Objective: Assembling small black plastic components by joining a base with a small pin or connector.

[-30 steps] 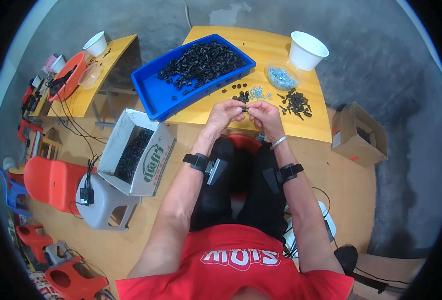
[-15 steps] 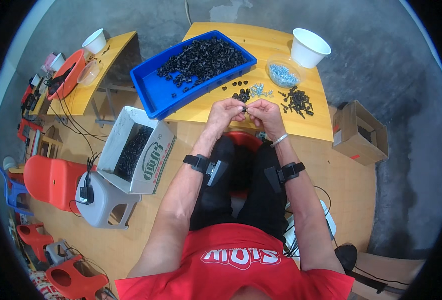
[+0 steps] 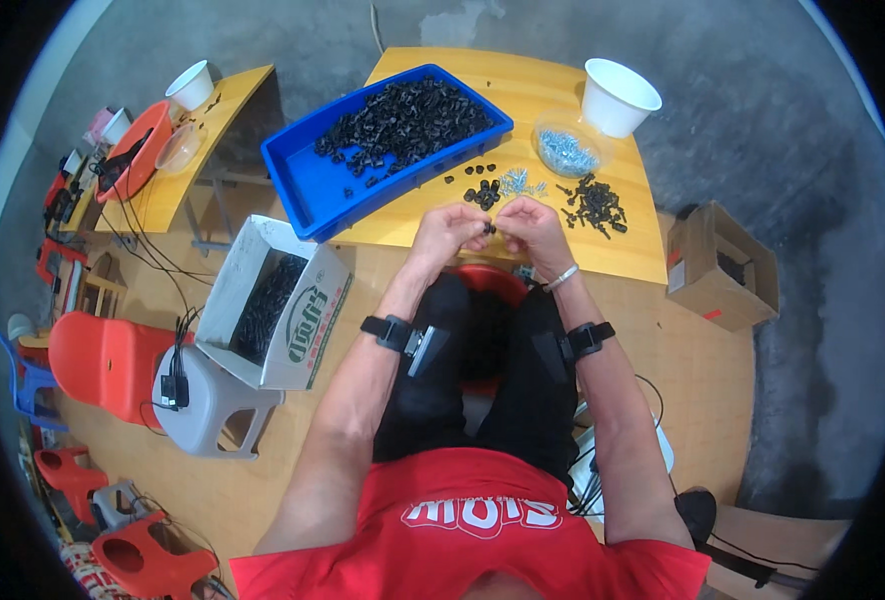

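Just past the near edge of the wooden table (image 3: pixel 553 250), my left hand (image 3: pixel 448 233) pinches a small black plastic part (image 3: pixel 489 229) between thumb and fingertips. Close beside it, my right hand (image 3: pixel 530 228) has its thumb and fingers pressed together; whatever it may hold is too small to make out. Beyond my fingers lie a cluster of short black plastic pieces (image 3: pixel 483 195) and loose silvery screws (image 3: pixel 518 182). A heap of longer black parts (image 3: pixel 597 204) spreads to the right of them.
A blue tray (image 3: pixel 298 185) of black pieces sits at the table's left. Behind the screws stand a clear bowl of screws (image 3: pixel 567 152) and a white bucket (image 3: pixel 620 100). Cartons flank the table, a white one (image 3: pixel 313 325) left and a brown one (image 3: pixel 708 270) right.
My hands have drawn slightly apart, leaving the black part in my left fingertips. My right fingers have shifted their pinch a little.
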A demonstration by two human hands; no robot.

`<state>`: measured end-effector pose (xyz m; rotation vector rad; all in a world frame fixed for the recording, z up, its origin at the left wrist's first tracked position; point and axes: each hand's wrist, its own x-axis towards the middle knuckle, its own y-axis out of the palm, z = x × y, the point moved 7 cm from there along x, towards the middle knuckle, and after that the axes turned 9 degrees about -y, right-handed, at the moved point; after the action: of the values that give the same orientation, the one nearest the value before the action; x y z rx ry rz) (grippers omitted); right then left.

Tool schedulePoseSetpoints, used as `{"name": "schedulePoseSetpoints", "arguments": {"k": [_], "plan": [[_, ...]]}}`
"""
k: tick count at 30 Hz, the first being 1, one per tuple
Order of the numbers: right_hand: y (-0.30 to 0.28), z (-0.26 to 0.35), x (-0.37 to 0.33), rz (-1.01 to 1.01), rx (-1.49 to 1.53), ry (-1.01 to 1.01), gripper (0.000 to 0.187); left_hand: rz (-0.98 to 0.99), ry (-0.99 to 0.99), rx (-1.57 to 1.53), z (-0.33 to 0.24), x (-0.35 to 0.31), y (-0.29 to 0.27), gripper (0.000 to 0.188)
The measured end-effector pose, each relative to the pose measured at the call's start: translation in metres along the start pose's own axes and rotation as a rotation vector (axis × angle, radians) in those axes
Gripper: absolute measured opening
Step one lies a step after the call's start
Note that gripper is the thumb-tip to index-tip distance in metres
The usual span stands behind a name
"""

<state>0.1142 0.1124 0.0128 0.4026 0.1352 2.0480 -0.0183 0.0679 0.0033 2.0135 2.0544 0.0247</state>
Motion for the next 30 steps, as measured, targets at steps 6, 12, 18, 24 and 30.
{"name": "schedulePoseSetpoints", "arguments": {"k": [6,12,18,24,30], "plan": [[-0.043,0.006,-0.004,-0.311,-0.052,-0.072,0.009,0.084,-0.021,0.481,0.003,-0.034,0.027,0.012],[-0.042,-0.001,0.002,-0.290,-0.197,-0.138,0.008,0.033,0.217,0.675,-0.016,-0.044,0.034,0.015],[-0.035,0.005,-0.003,-0.283,-0.380,-0.168,0.007,-0.167,0.279,0.395,-0.066,-0.025,-0.019,0.010],[-0.031,0.008,-0.006,-0.278,-0.413,-0.184,0.008,-0.571,0.322,0.912,-0.120,0.024,-0.096,0.024],[-0.030,0.004,-0.007,-0.273,-0.362,-0.165,0.007,-0.383,0.051,1.208,-0.102,0.074,-0.095,0.045]]}}
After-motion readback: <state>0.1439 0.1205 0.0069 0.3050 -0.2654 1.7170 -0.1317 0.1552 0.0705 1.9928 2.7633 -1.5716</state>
